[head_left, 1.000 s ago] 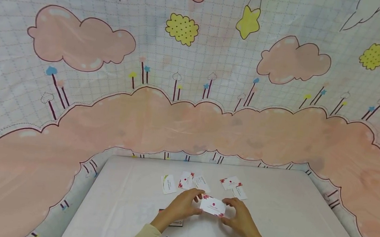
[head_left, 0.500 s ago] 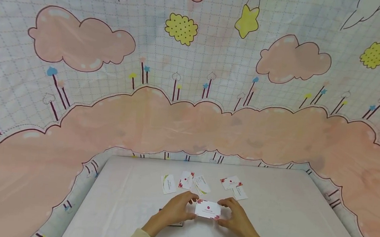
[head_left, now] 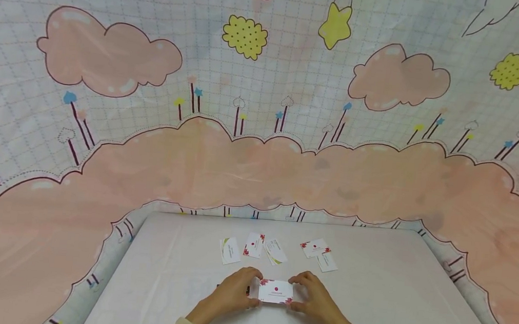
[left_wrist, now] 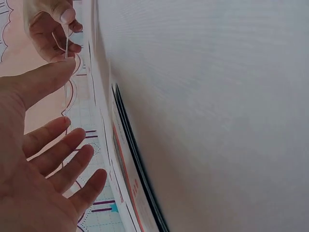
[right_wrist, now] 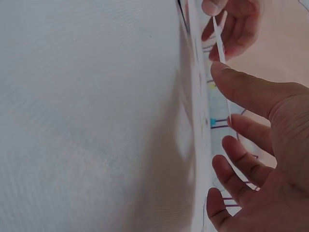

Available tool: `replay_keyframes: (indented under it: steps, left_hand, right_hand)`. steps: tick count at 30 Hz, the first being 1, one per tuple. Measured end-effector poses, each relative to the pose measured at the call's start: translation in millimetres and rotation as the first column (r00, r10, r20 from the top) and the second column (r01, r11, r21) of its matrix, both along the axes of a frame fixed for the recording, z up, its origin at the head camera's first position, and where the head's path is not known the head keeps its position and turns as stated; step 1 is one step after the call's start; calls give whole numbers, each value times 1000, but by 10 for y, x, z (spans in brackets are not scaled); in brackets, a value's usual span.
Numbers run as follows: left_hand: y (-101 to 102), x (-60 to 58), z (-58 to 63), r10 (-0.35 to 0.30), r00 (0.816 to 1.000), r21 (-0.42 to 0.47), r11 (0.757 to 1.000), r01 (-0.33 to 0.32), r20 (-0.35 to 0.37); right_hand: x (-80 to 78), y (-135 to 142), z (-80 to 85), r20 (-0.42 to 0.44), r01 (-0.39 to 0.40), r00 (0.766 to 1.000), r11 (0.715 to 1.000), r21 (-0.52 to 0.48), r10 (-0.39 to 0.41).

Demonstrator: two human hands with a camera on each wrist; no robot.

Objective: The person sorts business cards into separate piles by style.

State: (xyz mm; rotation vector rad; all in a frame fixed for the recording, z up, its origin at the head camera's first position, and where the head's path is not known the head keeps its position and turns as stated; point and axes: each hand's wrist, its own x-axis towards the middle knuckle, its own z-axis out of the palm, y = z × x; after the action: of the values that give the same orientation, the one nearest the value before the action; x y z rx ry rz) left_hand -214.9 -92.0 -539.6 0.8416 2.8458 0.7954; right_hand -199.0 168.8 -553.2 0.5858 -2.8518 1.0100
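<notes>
A white business card [head_left: 276, 291] with red floral corners and a red dot is held between both hands, over the table and level in the head view. My left hand [head_left: 235, 289] pinches its left end by thumb and forefinger, the other fingers spread. At the right end, thumb and forefinger of my right hand [head_left: 319, 302] pinch it likewise. Edge-on, the card [right_wrist: 219, 42] looks like a thin white strip in the right wrist view. Below my left hand lies a flat, dark-edged thing with a red stripe [left_wrist: 131, 179], mostly hidden in the head view.
Farther back on the white table [head_left: 392, 287] lie several cards: a green-and-white pair [head_left: 230, 250], a red floral card [head_left: 254, 245] beside green-edged cards [head_left: 275, 251], and on the right a floral card [head_left: 315, 248] overlapping a white card [head_left: 327, 262]. A printed cloth [head_left: 258, 172] hangs behind.
Both hands have brought the card left and nearer to the person. It was tilted and now lies level. The cards on the table have stayed put.
</notes>
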Motion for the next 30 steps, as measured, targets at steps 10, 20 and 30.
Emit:
replay_keyframes:
  steps: [10,20,30]
  left_hand:
    - [-35,-12,-109,5,1000,-15,1000,-5,-27]
    - [-29,-18,-171,11,1000,-37,999,-11,-17]
    - [-27,-10,-181,-1,999,-68,998,-3,-49]
  right_hand:
    - [-51,-49,-46,35,-13,999,999,43,12]
    - [-40,-100,-63,40,28,999,994,105,-32]
    - [-33,-111,-86,60,29,998,990,140,-38]
